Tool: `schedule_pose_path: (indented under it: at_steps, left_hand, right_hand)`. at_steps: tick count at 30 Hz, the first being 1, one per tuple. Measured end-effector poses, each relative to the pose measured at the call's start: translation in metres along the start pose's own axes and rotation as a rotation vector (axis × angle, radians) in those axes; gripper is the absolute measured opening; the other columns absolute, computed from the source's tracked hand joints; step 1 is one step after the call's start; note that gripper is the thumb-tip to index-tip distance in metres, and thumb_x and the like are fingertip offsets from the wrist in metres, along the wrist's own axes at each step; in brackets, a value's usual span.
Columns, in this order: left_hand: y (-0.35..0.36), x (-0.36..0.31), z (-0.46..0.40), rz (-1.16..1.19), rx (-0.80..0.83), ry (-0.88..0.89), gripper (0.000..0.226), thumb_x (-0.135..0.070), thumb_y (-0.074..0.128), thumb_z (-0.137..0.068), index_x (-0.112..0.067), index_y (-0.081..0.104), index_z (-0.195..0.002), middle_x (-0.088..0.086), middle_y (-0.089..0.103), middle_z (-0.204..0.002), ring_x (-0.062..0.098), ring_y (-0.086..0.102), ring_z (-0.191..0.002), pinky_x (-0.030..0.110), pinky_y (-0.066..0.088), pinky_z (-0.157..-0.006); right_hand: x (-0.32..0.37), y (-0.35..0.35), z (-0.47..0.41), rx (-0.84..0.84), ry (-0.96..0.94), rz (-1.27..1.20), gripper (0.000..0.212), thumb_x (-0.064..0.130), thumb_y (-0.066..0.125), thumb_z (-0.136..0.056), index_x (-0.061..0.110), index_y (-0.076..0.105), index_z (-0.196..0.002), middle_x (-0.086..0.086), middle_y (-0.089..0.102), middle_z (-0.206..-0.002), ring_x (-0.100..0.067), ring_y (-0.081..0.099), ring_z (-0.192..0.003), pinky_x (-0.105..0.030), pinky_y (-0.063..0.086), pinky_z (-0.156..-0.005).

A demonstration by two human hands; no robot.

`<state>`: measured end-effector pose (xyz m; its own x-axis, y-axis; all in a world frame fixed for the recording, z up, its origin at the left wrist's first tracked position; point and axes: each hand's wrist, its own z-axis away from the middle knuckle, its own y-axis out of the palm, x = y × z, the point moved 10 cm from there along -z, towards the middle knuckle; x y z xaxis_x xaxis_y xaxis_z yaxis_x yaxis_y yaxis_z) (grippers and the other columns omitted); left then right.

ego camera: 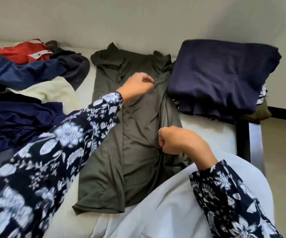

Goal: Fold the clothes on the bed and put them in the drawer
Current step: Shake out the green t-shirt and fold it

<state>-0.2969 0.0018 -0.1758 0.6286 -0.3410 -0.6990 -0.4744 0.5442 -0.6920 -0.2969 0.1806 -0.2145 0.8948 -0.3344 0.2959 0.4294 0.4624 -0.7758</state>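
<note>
On bed (pixel 207 133) | olive garment (pixel 135 127) | both hands pinching

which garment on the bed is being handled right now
The olive green garment spread flat in the middle: both hands pinch it, unlike the folded navy one on the right or the unfolded pile on the left.

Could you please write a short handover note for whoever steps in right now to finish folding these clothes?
Left hand: fingers curled, pinching the olive garment near its upper middle.
Right hand: gripping the garment's right edge, folding it inward.
Olive garment lies lengthwise on the bed, its left side already folded in.
Done: a folded stack, navy on top, sits at the right.
Left: finish this fold; then the unfolded pile at the left. No drawer in view.
</note>
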Motion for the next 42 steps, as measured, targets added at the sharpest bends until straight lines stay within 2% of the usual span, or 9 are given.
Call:
schedule_pose_path:
  at_steps: [5, 14, 19, 21, 24, 32, 37, 40, 42]
  left_hand:
    - [0.005, -0.013, -0.053, -0.153, -0.12, 0.013, 0.034, -0.011, 0.056, -0.087, -0.018, 0.064, -0.12, 0.007, 0.067, -0.115, 0.018, 0.06, -0.109, 0.009, 0.034, -0.077]
    - [0.049, -0.013, -0.143, 0.034, -0.225, -0.086, 0.06, -0.034, 0.069, -0.083, -0.019, 0.048, -0.138, 0.01, 0.051, -0.137, 0.024, 0.049, -0.126, 0.027, 0.038, -0.106]
    - [0.061, -0.016, -0.164, -0.213, -0.182, -0.056, 0.035, -0.029, 0.054, -0.093, -0.015, 0.059, -0.125, 0.012, 0.05, -0.136, 0.034, 0.049, -0.122, 0.036, 0.039, -0.102]
    - [0.052, -0.008, -0.166, -0.054, -0.221, -0.072, 0.027, -0.025, 0.062, -0.088, -0.017, 0.067, -0.113, 0.007, 0.065, -0.12, 0.025, 0.059, -0.113, 0.033, 0.047, -0.097]
    - [0.048, 0.015, -0.165, 0.53, -0.17, -0.224, 0.006, -0.018, 0.06, -0.093, -0.019, 0.062, -0.098, 0.0, 0.066, -0.092, 0.015, 0.063, -0.08, 0.029, 0.054, -0.069]
    - [-0.047, 0.063, -0.145, 1.367, -0.233, -0.235, 0.032, -0.009, 0.028, -0.102, -0.007, 0.053, -0.122, 0.017, 0.063, -0.118, 0.03, 0.064, -0.099, 0.041, 0.057, -0.074]
    - [-0.075, 0.158, -0.098, 1.327, -0.39, -0.416, 0.041, -0.037, 0.038, -0.102, -0.01, 0.057, -0.126, 0.007, 0.062, -0.125, 0.023, 0.059, -0.114, 0.035, 0.054, -0.069]
    - [-0.076, 0.194, -0.081, 1.227, -0.379, -0.465, 0.052, -0.053, 0.043, -0.096, -0.019, 0.049, -0.135, -0.005, 0.062, -0.119, 0.012, 0.059, -0.11, 0.028, 0.052, -0.065]
    - [-0.08, 0.197, -0.077, 1.17, -0.38, -0.448, 0.047, -0.047, 0.053, -0.094, -0.022, 0.05, -0.133, -0.006, 0.063, -0.12, 0.012, 0.061, -0.107, 0.029, 0.051, -0.075]
  right_hand:
    - [0.007, 0.007, -0.005, 0.037, -0.015, -0.055, 0.008, 0.006, 0.046, -0.092, 0.009, 0.041, -0.087, -0.019, 0.052, -0.113, -0.037, 0.053, -0.103, -0.035, 0.037, -0.074]
    - [0.0, 0.019, -0.017, 0.027, -0.048, -0.287, 0.056, 0.001, 0.047, -0.093, 0.005, 0.024, -0.144, -0.018, 0.038, -0.137, -0.035, 0.046, -0.123, -0.033, 0.034, -0.077]
    - [-0.006, 0.023, -0.023, 0.089, -0.048, -0.335, 0.04, -0.004, 0.047, -0.091, 0.005, 0.039, -0.129, -0.015, 0.038, -0.126, -0.028, 0.052, -0.097, -0.029, 0.034, -0.067]
    - [-0.007, 0.023, -0.023, 0.147, -0.037, -0.342, 0.01, -0.003, 0.048, -0.091, 0.006, 0.043, -0.094, -0.011, 0.037, -0.105, -0.021, 0.041, -0.07, -0.025, 0.031, -0.052]
    - [-0.009, 0.018, -0.029, 0.143, -0.037, -0.325, 0.034, -0.002, 0.048, -0.091, 0.012, 0.026, -0.069, -0.003, 0.028, -0.077, -0.016, 0.029, -0.057, -0.023, 0.023, -0.045]
    - [0.03, -0.027, 0.002, -0.07, -0.092, -0.269, 0.015, -0.005, 0.043, -0.087, 0.009, 0.039, -0.091, -0.008, 0.038, -0.095, -0.032, 0.05, -0.096, -0.033, 0.032, -0.06]
    - [0.129, 0.01, -0.001, -0.008, -0.344, -0.198, 0.041, 0.014, 0.049, -0.097, 0.011, 0.038, -0.136, -0.018, 0.039, -0.129, -0.038, 0.046, -0.113, -0.048, 0.04, -0.084]
    - [0.121, 0.023, -0.01, -0.149, -0.242, -0.041, 0.059, 0.056, 0.089, -0.033, 0.026, 0.07, -0.08, 0.002, 0.06, -0.073, -0.018, 0.061, -0.054, -0.026, 0.032, -0.038]
    - [0.106, 0.021, -0.02, -0.258, -0.171, -0.034, 0.063, 0.051, 0.09, -0.012, 0.025, 0.067, -0.065, 0.007, 0.055, -0.059, -0.014, 0.055, -0.043, -0.023, 0.017, -0.038]
